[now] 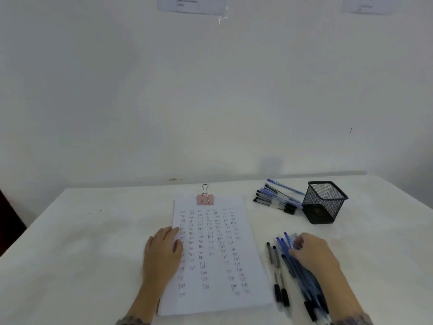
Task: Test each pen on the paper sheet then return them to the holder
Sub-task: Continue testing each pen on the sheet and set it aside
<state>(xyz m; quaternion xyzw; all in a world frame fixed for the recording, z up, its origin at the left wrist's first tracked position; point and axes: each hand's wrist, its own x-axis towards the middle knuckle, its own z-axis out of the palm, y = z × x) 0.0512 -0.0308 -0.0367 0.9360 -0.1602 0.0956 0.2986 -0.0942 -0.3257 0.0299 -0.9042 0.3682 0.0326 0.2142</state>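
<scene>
From where I'm standing, the left hand (164,249) is lying flat, fingers relaxed, pinning the left edge of the paper (215,254). The right hand (314,254) is curling over the pens (284,252) just beside the sheet, though I cannot tell if it is gripping one. It should be singling out one pen while the holder (324,202) is waiting further back, beside a second pile (271,195).

Soft, even, bright light; faint shadows; motion blur smears the lower-right corner.
</scene>
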